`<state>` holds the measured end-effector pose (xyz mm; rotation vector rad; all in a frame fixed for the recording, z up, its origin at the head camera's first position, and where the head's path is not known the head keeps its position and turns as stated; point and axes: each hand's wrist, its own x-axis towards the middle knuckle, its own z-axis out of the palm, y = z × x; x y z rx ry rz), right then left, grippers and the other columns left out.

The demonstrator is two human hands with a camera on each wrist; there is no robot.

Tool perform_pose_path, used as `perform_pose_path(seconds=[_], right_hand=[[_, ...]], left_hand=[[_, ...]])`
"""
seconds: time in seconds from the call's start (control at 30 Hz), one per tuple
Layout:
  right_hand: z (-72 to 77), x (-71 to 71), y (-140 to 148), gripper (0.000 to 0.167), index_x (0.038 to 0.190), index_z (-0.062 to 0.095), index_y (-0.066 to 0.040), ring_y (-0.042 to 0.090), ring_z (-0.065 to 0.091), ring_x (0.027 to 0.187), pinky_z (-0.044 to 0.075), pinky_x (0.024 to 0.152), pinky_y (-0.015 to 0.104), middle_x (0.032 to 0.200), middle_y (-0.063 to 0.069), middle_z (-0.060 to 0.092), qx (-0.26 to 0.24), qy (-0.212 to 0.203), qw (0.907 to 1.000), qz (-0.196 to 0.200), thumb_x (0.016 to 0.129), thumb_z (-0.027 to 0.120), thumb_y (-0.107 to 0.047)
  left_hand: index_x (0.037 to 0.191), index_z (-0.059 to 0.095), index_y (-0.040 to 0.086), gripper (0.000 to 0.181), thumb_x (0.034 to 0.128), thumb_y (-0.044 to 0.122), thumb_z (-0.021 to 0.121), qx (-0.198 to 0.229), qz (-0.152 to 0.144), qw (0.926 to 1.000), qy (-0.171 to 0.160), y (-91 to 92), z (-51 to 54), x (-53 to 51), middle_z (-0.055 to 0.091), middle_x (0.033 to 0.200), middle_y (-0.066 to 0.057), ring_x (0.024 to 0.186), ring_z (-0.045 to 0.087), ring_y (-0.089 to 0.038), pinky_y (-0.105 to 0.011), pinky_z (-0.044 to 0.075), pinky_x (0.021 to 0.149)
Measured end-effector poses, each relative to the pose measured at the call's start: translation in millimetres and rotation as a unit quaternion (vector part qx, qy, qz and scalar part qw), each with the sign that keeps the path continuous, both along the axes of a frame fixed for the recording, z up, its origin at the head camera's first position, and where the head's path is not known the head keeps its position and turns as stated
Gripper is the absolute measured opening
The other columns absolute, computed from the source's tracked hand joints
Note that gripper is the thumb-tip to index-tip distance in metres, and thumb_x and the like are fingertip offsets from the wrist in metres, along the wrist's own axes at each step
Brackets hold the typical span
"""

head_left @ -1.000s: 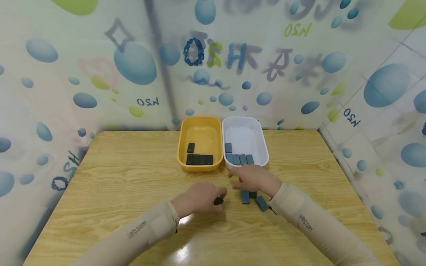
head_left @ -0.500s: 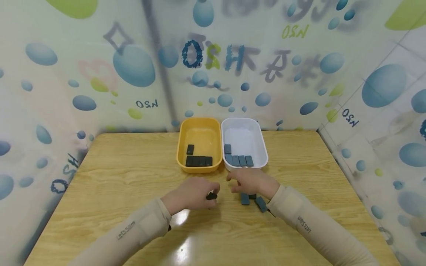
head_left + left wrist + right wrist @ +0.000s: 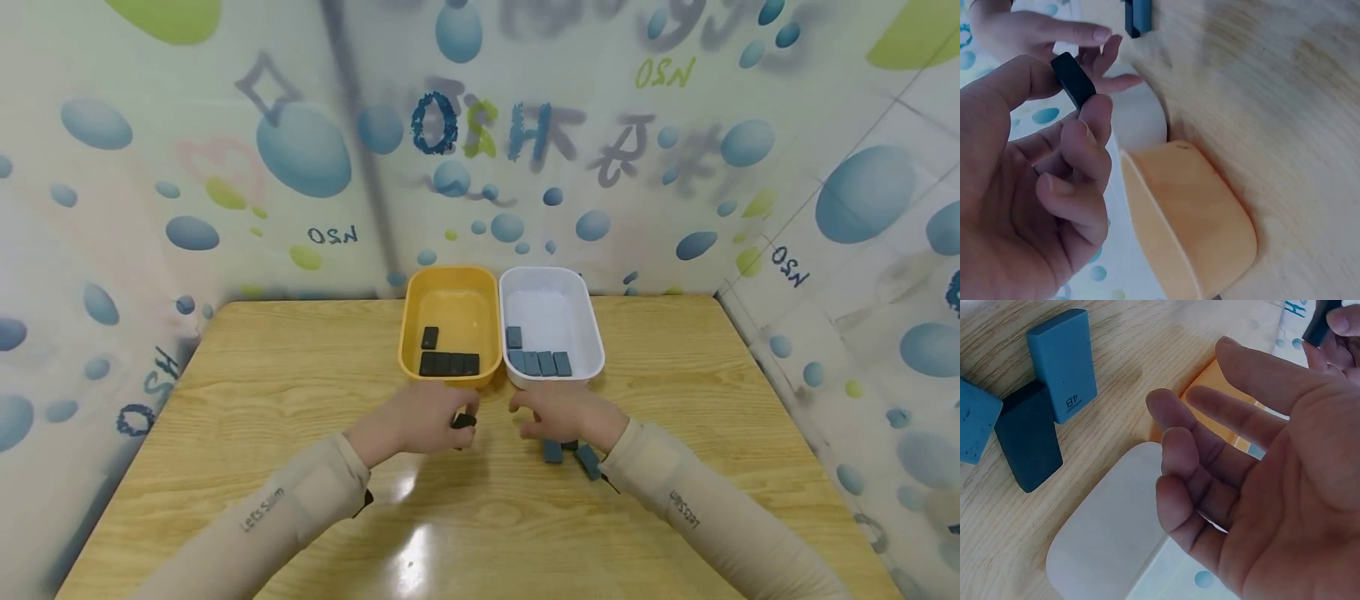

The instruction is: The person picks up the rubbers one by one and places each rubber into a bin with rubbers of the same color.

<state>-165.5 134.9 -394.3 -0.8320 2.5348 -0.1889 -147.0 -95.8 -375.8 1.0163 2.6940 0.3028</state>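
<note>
My left hand (image 3: 416,419) pinches a black eraser (image 3: 1074,80) between thumb and fingers, just in front of the yellow tub (image 3: 465,304). Near the white tub (image 3: 551,307), my right hand (image 3: 570,412) hovers with loosely bent fingers and holds nothing. Below it on the table lie a blue eraser (image 3: 1063,365) marked 4B, a black eraser (image 3: 1029,437) touching it, and a second blue eraser (image 3: 975,422). In the head view the right hand partly hides this group.
Inside the yellow tub, several black erasers (image 3: 450,364) form a row, with a single black one (image 3: 430,337) behind. Several blue erasers (image 3: 547,363) line the white tub's front, one more (image 3: 513,337) behind them. A patterned wall (image 3: 300,250) rises at the wooden table's (image 3: 300,350) back edge.
The left hand has moved left and farther from me, carrying the black eraser up to the yellow tub's front. The right hand has hardly shifted.
</note>
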Motion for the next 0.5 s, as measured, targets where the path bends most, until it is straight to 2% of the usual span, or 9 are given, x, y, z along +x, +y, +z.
perform_pose_path(seconds=[0.2, 0.37, 0.5], right_hand=[[-0.3, 0.3, -0.4, 0.036, 0.123, 0.064, -0.017, 0.008, 0.057, 0.071, 0.048, 0.067, 0.031, 0.08, -0.005, 0.064, 0.004, 0.001, 1.0, 0.004, 0.09, 0.069, -0.031], [0.4, 1.5, -2.3, 0.036, 0.124, 0.064, -0.017, 0.007, 0.056, 0.069, 0.047, 0.065, 0.03, 0.076, -0.006, 0.063, 0.003, -0.003, 1.0, 0.002, 0.09, 0.069, -0.031], [0.6, 2.1, -4.1, 0.036, 0.124, 0.064, -0.018, 0.007, 0.056, 0.07, 0.048, 0.067, 0.03, 0.079, -0.006, 0.064, 0.007, -0.005, 1.0, -0.002, 0.091, 0.069, -0.032]], left_hand=[[0.099, 0.066, 0.022, 0.017, 0.0869, 0.034, 0.06, 0.004, 0.03, 0.9994, -0.019, -4.7, 11.1, -6.2, 0.049, 0.052, 0.01, 0.047, 0.043, -0.005, -0.025, 0.036, 0.047], [0.104, 0.065, 0.021, 0.021, 0.0885, 0.034, 0.061, 0.009, 0.035, 0.999, -0.025, -7.9, 20.5, -11.7, 0.046, 0.051, 0.009, 0.045, 0.04, -0.006, -0.024, 0.032, 0.046], [0.103, 0.065, 0.022, 0.02, 0.0888, 0.035, 0.061, 0.007, 0.038, 0.9991, -0.02, -10.2, 28.2, -18.1, 0.048, 0.054, 0.008, 0.048, 0.042, -0.007, -0.024, 0.033, 0.047]])
